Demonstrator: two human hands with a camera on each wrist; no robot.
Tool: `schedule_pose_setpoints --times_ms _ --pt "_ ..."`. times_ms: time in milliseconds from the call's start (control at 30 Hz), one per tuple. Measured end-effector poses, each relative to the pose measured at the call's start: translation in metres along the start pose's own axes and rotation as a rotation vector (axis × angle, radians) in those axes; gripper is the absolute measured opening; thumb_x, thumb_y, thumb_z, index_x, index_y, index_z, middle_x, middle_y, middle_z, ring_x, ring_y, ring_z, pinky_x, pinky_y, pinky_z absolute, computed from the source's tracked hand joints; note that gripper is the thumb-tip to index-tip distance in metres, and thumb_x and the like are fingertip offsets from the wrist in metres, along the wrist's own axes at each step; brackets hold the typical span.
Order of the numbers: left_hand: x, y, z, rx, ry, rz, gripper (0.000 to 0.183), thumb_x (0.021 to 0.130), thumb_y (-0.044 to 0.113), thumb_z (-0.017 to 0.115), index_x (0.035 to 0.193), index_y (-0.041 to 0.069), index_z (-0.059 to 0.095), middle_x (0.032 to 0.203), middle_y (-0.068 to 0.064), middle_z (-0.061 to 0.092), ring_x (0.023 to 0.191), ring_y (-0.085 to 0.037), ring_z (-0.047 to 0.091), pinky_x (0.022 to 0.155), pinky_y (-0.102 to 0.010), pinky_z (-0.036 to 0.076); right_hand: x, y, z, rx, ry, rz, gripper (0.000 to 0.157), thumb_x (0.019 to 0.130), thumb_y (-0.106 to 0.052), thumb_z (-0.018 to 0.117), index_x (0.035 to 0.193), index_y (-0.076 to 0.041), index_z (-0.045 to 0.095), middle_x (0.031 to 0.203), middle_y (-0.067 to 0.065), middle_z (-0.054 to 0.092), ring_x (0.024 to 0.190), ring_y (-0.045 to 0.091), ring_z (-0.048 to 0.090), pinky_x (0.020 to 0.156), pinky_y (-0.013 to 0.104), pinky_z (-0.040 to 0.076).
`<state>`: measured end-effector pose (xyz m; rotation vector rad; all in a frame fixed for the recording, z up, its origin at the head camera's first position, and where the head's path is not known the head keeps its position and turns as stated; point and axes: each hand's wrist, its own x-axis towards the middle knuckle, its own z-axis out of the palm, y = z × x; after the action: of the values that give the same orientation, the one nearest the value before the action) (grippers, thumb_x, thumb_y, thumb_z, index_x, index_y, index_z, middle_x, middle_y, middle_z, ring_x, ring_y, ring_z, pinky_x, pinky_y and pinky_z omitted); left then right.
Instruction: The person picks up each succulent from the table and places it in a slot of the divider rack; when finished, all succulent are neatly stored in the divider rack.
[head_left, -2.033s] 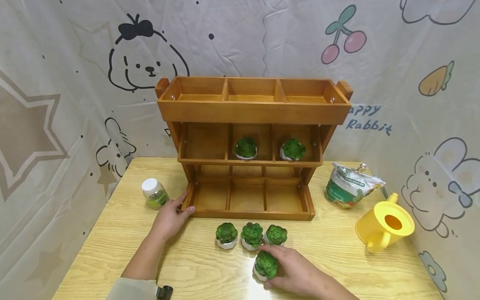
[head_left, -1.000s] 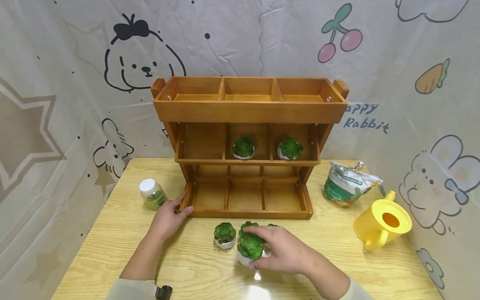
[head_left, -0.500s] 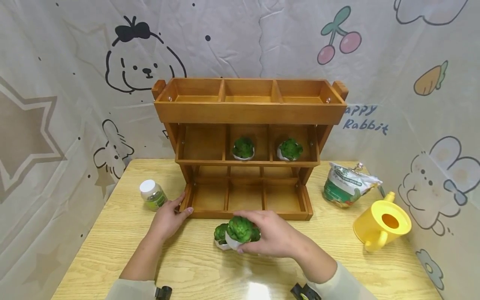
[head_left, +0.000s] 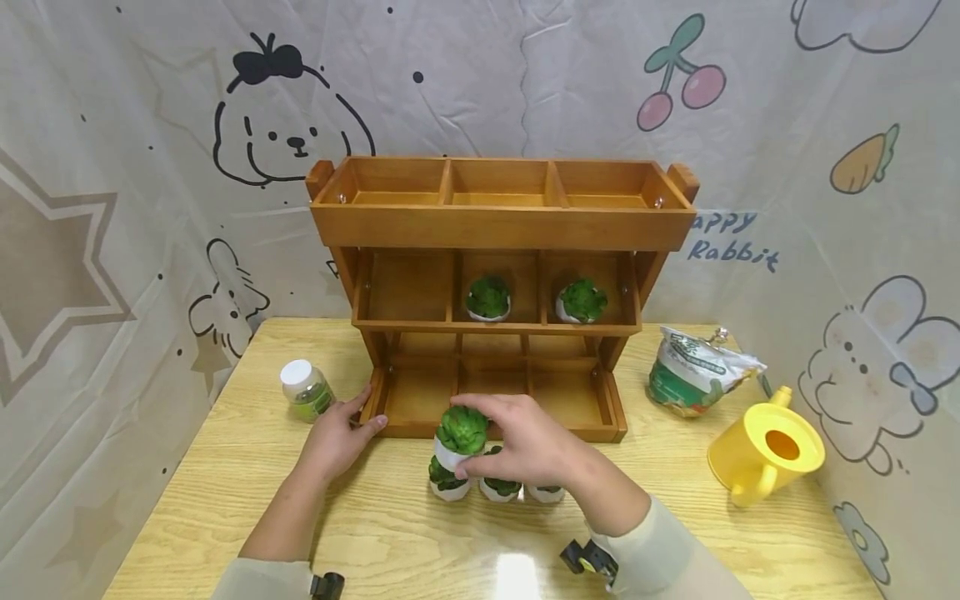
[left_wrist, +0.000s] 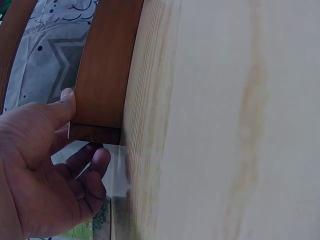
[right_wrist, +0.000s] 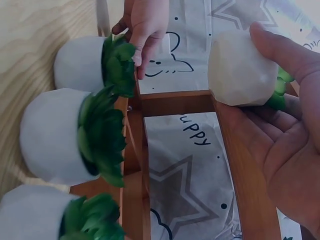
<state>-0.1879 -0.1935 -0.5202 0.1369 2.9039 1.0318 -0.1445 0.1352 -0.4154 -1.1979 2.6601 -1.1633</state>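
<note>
My right hand (head_left: 528, 442) holds a potted succulent (head_left: 462, 430) between thumb and fingers, raised off the table near the front of the wooden shelf (head_left: 502, 227). The right wrist view shows its white faceted pot (right_wrist: 241, 70) tilted sideways. Below it, three more potted succulents stand in a row, the left one (head_left: 449, 485) partly covered by the held pot and the others partly behind my hand. My left hand (head_left: 335, 442) grips the lower left corner of the shelf; in the left wrist view the thumb presses the wooden board (left_wrist: 107, 65). Two succulents (head_left: 488, 298) sit in the middle tier.
A white-lidded jar (head_left: 306, 390) stands left of the shelf, close to my left hand. On the right are a green and white bag (head_left: 697, 371) with a clip and a yellow watering can (head_left: 765, 450). A printed cloth (head_left: 480, 83) hangs behind the wooden table (head_left: 390, 550).
My right hand has lifted the front succulent from the table and carried it leftward and forward, above the row and toward the bottom tier. The left hand stays at the shelf corner.
</note>
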Motion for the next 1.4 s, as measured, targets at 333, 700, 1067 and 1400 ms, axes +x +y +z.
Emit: schedule_pose_setpoints --times_ms 333,700,1067,1400 --pt "0.0 0.0 -0.001 -0.005 0.003 -0.005 0.071 0.1 0.041 0.07 0.158 0.009 0.043 0.131 -0.027 0.062 0.108 -0.035 0.061 0.091 -0.056 0.05 0.023 -0.006 -0.006 -0.019 -0.005 0.008 0.08 0.079 -0.039 0.093 0.146 -0.013 0.057 0.117 -0.006 0.073 0.099 0.002 0.068 0.087 0.026 0.056" --pt "0.001 -0.001 -0.001 -0.02 0.007 -0.009 0.071 0.1 0.04 0.071 0.158 0.009 0.044 0.133 -0.029 0.061 0.116 -0.039 0.06 0.097 -0.059 0.048 0.054 -0.014 -0.017 -0.077 0.026 -0.048 0.08 0.079 -0.041 0.092 0.146 -0.013 0.058 0.116 -0.004 0.073 0.098 0.003 0.066 0.087 0.028 0.055" --pt "0.002 -0.001 -0.001 -0.014 -0.003 -0.004 0.072 0.1 0.042 0.069 0.159 0.009 0.042 0.134 -0.029 0.06 0.112 -0.037 0.062 0.094 -0.058 0.049 0.085 -0.019 -0.022 -0.062 0.064 -0.053 0.08 0.08 -0.037 0.092 0.147 -0.011 0.057 0.125 0.0 0.07 0.1 0.004 0.066 0.089 0.026 0.054" --pt "0.001 0.0 0.0 -0.022 -0.012 -0.008 0.072 0.101 0.042 0.068 0.159 0.009 0.041 0.138 -0.03 0.058 0.117 -0.041 0.06 0.097 -0.06 0.048 0.105 -0.017 -0.027 -0.045 0.076 0.014 0.08 0.081 -0.034 0.091 0.149 -0.013 0.055 0.125 0.0 0.069 0.098 0.006 0.066 0.087 0.032 0.057"
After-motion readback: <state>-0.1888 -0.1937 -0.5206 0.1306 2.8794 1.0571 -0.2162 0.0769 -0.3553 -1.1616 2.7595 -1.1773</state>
